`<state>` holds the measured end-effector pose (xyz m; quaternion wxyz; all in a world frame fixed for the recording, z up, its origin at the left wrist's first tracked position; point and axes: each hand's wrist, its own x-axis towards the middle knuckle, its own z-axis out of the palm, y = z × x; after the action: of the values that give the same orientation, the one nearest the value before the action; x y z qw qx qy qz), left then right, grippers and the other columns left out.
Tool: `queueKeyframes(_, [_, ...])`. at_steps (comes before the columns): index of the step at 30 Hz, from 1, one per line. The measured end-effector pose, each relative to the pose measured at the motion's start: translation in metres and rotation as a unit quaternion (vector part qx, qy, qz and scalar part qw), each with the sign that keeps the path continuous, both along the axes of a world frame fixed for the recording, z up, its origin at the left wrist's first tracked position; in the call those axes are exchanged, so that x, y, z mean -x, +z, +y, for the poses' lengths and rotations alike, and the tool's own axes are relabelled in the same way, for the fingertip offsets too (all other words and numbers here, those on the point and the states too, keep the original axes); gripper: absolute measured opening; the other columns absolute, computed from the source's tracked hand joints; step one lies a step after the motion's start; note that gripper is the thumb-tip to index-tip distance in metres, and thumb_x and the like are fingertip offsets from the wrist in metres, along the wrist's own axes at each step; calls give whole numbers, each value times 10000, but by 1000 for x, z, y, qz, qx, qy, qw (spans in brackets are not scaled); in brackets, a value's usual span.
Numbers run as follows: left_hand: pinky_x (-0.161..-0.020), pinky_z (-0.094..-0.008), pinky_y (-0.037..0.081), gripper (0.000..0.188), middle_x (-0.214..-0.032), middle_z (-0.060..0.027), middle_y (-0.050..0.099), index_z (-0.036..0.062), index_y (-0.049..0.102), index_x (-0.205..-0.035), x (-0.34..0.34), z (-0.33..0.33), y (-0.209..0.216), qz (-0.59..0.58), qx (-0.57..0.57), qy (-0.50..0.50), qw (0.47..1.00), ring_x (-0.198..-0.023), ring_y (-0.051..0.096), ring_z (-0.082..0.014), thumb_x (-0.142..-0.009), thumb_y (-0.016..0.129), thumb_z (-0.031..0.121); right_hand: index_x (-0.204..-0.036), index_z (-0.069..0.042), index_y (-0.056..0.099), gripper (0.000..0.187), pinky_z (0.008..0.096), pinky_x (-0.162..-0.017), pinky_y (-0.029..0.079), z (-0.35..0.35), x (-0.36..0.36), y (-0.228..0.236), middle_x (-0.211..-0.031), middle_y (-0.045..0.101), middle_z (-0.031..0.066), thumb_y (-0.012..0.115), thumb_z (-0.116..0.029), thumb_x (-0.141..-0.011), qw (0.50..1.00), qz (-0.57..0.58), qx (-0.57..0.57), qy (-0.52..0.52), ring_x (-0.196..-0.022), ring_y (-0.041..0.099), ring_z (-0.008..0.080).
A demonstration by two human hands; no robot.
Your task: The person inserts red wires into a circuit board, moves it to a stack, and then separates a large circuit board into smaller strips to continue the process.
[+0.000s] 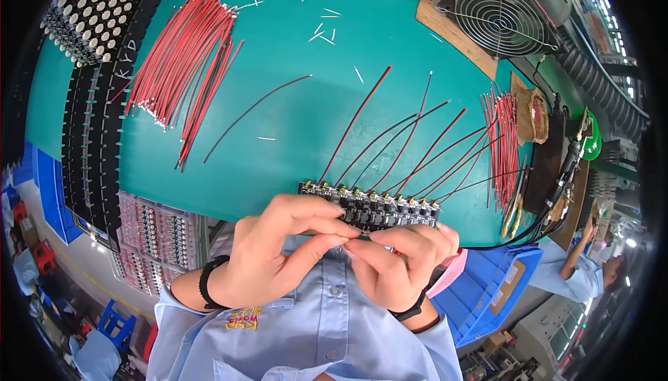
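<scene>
Black circuit-board strip [390,207]: at green mat's [278,151] near edge, just beyond the fingertips; long axis left to right, right end nearer the body
Left hand [268,252], right hand [400,259]: both at strip's near side, neither clearly nearer; fingertips drawn together, clamped or not, cannot tell
Wires [358,118]: fanned from far edge
Widest room: toward red wire bundle [184,61], far left

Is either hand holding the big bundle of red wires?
No, the bundle lies on the green mat; left hand and right hand are at the black strip.
</scene>
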<state>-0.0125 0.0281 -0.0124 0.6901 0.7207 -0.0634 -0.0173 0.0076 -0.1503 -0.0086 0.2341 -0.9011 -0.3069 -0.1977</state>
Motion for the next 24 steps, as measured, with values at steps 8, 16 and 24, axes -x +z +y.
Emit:
queueKeyframes(8, [-588,-282,448,73,-841,-89,610,3,574,-921,-10,7,1,-37,-6,-57,998,-690,573,-175,-880,629,31,-882,-221,661,197,374,-853,298,-3,-4,7,-935,563,-45,751,-200,-708,989,107,-98,31,-848,478,181])
queueKeyframes(16, [-625,-307,467,64,-820,-91,594,4,573,-916,-8,9,6,82,114,-121,983,-707,577,-194,-902,606,57,-883,-218,657,193,364,-811,299,-5,-5,4,-917,555,-43,754,-218,-716,970,157,-176,59,-851,470,182])
queueKeyframes(24, [-626,-332,436,122,-868,-98,571,12,574,-933,-12,13,8,-94,-116,-22,989,-709,555,-228,-833,644,15,-853,-164,625,153,388,-816,324,-4,-5,5,-906,526,-1,731,-198,-748,983,100,-154,-1,-854,462,209])
